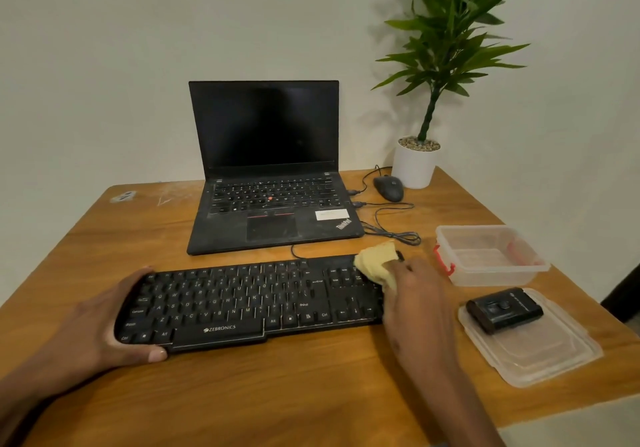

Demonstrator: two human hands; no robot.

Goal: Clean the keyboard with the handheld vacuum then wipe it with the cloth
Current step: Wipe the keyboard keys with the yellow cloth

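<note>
A black Zebronics keyboard point(242, 302) lies across the wooden table point(277, 387) in front of me. My left hand point(114, 322) grips its left end, thumb on the front edge. My right hand point(415, 294) holds a crumpled yellow cloth point(375, 262) against the keyboard's far right corner, covering the number pad. The small black handheld vacuum point(504, 309) rests on a clear plastic lid point(533, 353) to the right, apart from both hands.
An open black laptop point(270, 183) sits behind the keyboard with cables point(391, 231) running right. A black mouse point(388, 187) and a potted plant point(415, 166) stand at the back right. A clear plastic container point(519, 275) sits near the right table edge.
</note>
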